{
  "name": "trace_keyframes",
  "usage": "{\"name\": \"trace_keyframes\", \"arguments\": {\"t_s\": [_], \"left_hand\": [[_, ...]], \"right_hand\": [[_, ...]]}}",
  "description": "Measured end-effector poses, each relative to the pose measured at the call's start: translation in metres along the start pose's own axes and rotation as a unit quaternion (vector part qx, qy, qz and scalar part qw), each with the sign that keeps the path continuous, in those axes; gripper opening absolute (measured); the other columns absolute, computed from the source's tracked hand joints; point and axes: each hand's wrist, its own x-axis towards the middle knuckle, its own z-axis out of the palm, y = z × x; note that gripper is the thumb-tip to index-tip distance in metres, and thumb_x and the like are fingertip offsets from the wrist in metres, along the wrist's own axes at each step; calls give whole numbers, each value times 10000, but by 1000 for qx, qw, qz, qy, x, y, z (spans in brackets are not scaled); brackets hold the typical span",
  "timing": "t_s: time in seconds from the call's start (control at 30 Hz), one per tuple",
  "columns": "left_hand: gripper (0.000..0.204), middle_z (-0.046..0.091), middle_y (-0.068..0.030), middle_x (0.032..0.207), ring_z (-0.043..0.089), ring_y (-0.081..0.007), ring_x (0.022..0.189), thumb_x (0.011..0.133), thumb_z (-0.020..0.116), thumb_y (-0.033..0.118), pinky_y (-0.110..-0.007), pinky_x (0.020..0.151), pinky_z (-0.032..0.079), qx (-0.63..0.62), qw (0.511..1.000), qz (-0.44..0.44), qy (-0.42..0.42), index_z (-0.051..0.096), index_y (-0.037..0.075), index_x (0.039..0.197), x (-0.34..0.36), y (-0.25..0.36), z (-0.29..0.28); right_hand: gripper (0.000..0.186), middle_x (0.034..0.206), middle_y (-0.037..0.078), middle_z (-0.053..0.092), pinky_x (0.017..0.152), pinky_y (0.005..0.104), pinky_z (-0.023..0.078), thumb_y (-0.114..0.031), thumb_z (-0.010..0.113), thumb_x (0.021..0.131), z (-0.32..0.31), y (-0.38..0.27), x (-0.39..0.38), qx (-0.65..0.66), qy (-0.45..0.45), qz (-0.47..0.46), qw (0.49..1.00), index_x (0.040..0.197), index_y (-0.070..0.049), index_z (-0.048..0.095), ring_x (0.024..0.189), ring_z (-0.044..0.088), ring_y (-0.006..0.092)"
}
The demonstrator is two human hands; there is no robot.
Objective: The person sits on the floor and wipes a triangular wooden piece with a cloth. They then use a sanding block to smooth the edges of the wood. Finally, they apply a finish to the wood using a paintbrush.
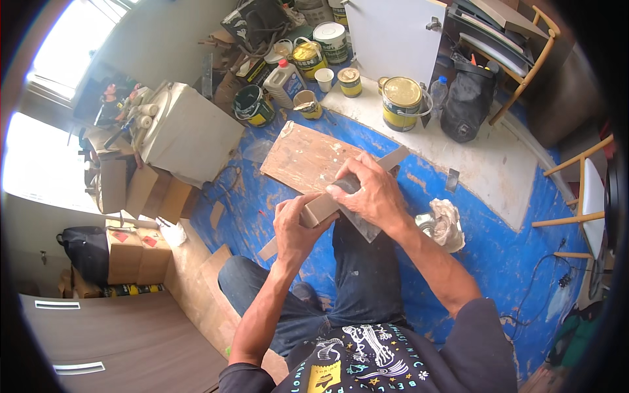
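My left hand [295, 226] is closed around a long, narrow, pale wooden strip [321, 208], which slants from lower left to upper right before me. My right hand [373, 193] presses a dark grey piece [348, 184] against the strip; it looks like folded sandpaper, partly covered by the fingers. Beneath my right hand a flat grey piece [364, 228] shows over my thigh, its kind unclear. Just beyond the hands lies a worn brown wooden board [304, 157] with pale spots.
Blue sheeting [485, 255] covers the floor. A crumpled whitish cloth [448, 226] lies right of my arm. Farther off stand a lidded paint can [401, 98], several other pails, a white jug [284, 84] and a black bag [468, 101]. Wooden chairs [570, 219] are at right, cardboard boxes [124, 252] at left.
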Motion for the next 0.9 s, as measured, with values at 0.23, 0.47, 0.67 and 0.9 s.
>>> {"name": "trace_keyframes", "arguments": {"t_s": [0.23,0.47,0.67,0.9], "left_hand": [[566,781,-95,1031,702,-292,979,654,1027,208,-426,886,577,9,1000,7,4,774,109,1150,0,-1,-1],[569,774,-111,1066,696,-301,1015,652,1011,182,-428,901,572,8,1000,2,-4,766,105,1160,-2,-6,-1],[584,769,-118,1089,691,-313,1050,634,990,136,-437,923,567,8,1000,2,-9,759,99,1169,-5,-9,0],[597,772,-110,1100,693,-321,1085,628,990,139,-433,942,566,13,1000,2,-9,755,103,1175,-2,-7,-2]], "right_hand": [[325,1041,80,665,850,450,588,-356,870,840,0,-3,0,1,-8,0,1000,1019,-127,724,978,716,323],[339,1026,83,662,853,435,577,-348,876,841,5,-12,-2,24,-16,-11,1000,1022,-113,712,970,702,314],[331,1021,78,661,859,439,582,-332,875,832,6,-21,-7,17,-7,-22,1000,1021,-110,720,983,705,309],[329,1041,71,658,850,440,583,-314,873,826,3,-16,-3,11,-5,-14,1000,1013,-94,715,988,703,304]]}}
